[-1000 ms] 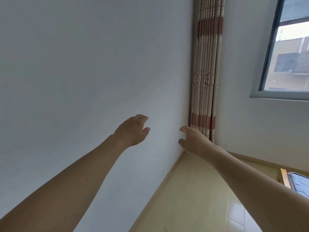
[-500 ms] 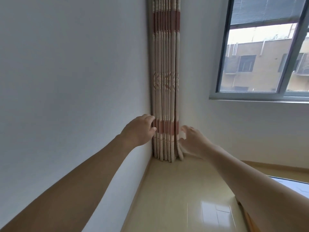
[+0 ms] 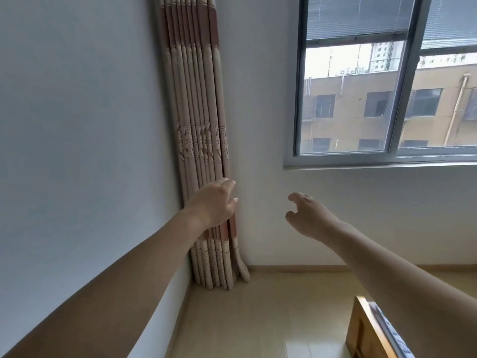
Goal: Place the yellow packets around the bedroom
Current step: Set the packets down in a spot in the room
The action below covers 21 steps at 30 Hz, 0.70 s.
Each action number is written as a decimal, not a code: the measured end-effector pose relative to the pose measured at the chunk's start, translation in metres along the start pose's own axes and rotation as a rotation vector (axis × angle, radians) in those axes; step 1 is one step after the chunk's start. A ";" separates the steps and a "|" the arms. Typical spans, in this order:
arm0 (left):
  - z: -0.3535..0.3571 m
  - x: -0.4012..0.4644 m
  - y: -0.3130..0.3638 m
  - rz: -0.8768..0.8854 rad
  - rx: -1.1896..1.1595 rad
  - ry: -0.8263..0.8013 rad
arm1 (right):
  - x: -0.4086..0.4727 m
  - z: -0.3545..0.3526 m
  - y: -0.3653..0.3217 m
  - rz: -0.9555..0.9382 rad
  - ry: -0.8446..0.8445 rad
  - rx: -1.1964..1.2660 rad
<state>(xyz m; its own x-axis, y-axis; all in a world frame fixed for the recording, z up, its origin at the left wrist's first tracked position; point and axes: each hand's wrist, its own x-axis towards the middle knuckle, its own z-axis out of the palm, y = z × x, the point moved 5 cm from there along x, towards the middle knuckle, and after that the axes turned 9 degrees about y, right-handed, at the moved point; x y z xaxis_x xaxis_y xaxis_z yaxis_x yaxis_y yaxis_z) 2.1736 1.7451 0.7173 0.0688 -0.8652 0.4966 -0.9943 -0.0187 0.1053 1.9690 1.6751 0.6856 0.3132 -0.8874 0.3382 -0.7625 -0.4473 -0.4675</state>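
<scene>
No yellow packet shows in the head view. My left hand (image 3: 215, 202) is stretched forward in front of the bunched curtain (image 3: 198, 130) in the room's corner, its fingers loosely bent and holding nothing. My right hand (image 3: 307, 215) reaches forward to the right of the curtain, in front of the white wall below the window, thumb and fingers relaxed and apart, also holding nothing. Both forearms are bare.
The beige and pink curtain hangs gathered down to the floor (image 3: 258, 319). A window (image 3: 387, 81) with a grey frame is at the upper right. A wooden bed corner (image 3: 366, 332) with bedding juts in at the lower right. A plain wall (image 3: 77, 151) runs along the left.
The view has swung right, from the left wall to the corner and the window. Both hands stayed stretched out in front and have moved further apart.
</scene>
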 end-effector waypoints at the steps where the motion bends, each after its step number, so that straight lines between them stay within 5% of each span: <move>1: 0.012 0.022 -0.003 0.002 -0.013 0.005 | 0.021 0.003 0.009 0.015 0.009 0.003; 13: 0.205 0.261 -0.052 0.097 -0.068 -0.120 | 0.257 0.097 0.121 0.107 -0.027 -0.077; 21: 0.280 0.483 -0.046 0.191 -0.148 -0.057 | 0.428 0.087 0.215 0.267 0.075 -0.099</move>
<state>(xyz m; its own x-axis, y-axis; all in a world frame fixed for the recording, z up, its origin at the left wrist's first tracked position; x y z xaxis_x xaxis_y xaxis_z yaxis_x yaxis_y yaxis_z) 2.2301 1.1880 0.7115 -0.1279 -0.8731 0.4705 -0.9658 0.2175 0.1411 1.9885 1.1900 0.6591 0.0540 -0.9599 0.2750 -0.8649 -0.1826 -0.4675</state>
